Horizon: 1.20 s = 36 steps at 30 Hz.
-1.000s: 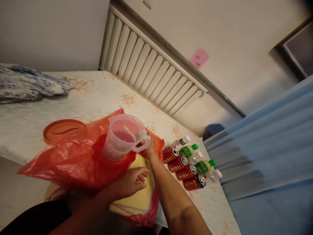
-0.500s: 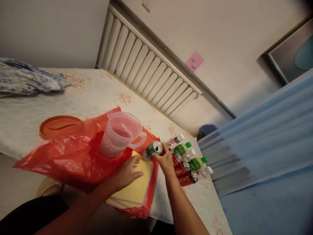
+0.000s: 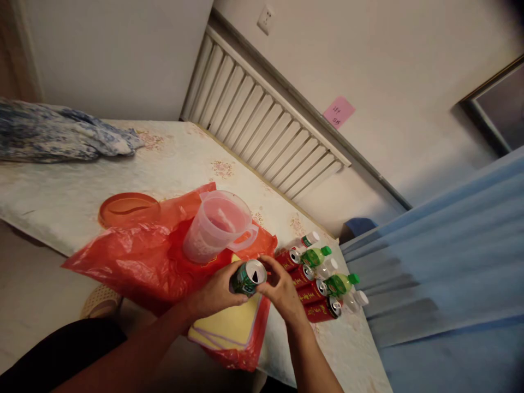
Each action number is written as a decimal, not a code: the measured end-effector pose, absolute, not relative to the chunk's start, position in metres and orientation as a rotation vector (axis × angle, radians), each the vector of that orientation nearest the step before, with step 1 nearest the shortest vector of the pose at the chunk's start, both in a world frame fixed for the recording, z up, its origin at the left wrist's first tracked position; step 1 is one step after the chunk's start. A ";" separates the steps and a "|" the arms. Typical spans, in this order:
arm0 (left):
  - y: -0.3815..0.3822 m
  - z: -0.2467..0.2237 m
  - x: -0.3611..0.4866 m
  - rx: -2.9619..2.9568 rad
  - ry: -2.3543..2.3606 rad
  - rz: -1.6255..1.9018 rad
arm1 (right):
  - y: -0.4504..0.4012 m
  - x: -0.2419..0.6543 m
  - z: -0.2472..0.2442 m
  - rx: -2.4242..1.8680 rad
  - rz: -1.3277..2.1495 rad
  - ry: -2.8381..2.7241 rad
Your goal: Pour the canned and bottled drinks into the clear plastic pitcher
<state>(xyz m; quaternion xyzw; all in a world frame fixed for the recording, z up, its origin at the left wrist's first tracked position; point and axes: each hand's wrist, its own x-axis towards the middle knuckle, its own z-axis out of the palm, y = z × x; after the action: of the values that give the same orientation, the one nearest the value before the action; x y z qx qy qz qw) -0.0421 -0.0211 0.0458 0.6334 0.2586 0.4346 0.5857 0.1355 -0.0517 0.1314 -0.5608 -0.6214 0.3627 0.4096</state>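
Observation:
A green drink can with an opened silver top is held tilted above the yellow cloths. My left hand is wrapped round its left side, thumb along the front. At the can's right edge, the curved thumb and forefinger of my right hand grip near the rim. Beneath the cloths lies a red plastic bag. Just behind my left hand stands a clear plastic measuring jug on the bag, its handle towards the right.
Several red cans lie in a row to the right, beside plastic bottles with green or white caps. An orange lid is at the left, partly under the bag. A patterned cloth lies farther back, and a radiator stands behind the table.
My left hand has closed from an open pose onto the can. The can has come towards me over the yellow cloths, with my right hand still at its side. The view has shifted slightly.

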 end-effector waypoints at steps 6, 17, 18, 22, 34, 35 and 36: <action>-0.027 0.055 -0.051 1.575 0.684 0.929 | 0.001 0.129 0.138 -1.265 0.875 -1.436; -0.027 0.060 -0.069 1.575 0.612 0.864 | 0.053 0.077 0.123 -0.905 1.247 -1.398; -0.026 0.059 -0.070 1.579 0.604 0.863 | 0.055 0.074 0.125 -0.909 1.221 -1.380; -0.025 0.056 -0.070 1.600 0.617 0.867 | 0.059 0.068 0.151 -0.986 1.048 -1.340; -0.012 0.067 -0.084 1.602 0.620 0.910 | 0.021 0.112 0.270 -0.997 0.679 -1.342; -0.010 0.068 -0.085 1.605 0.623 0.927 | 0.016 0.119 0.275 -1.013 0.676 -1.350; -0.008 0.069 -0.087 1.609 0.635 0.945 | 0.012 0.125 0.279 -1.029 0.672 -1.358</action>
<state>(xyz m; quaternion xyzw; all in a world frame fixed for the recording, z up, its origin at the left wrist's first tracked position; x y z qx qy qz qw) -0.0872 -0.0083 0.0692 0.6804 0.2686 0.3998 0.5523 0.1249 0.0119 0.2795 -0.4454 -0.5881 0.2911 0.6092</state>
